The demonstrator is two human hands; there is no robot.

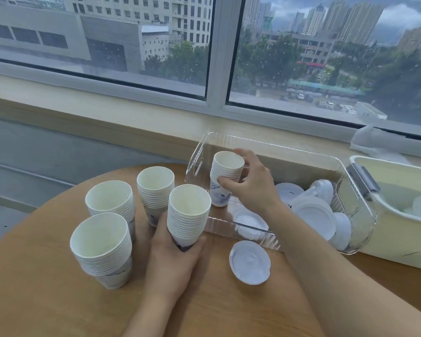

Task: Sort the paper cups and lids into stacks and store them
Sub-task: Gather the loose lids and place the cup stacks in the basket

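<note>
Gripping cup stacks, both hands (173, 263) (250, 183) over round wood table (46, 276) (rainy window (107, 45) behind).

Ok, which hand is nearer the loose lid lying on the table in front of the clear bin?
Left. The left hand, holding a cup stack, sits just left of the loose lid. The right hand is farther back, gripping another stack inside the clear bin.

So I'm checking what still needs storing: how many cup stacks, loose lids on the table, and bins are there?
Cup stacks: 5, at
Loose lids on the table: 1
Bins: 2, clear, cream
Total: 8
</note>
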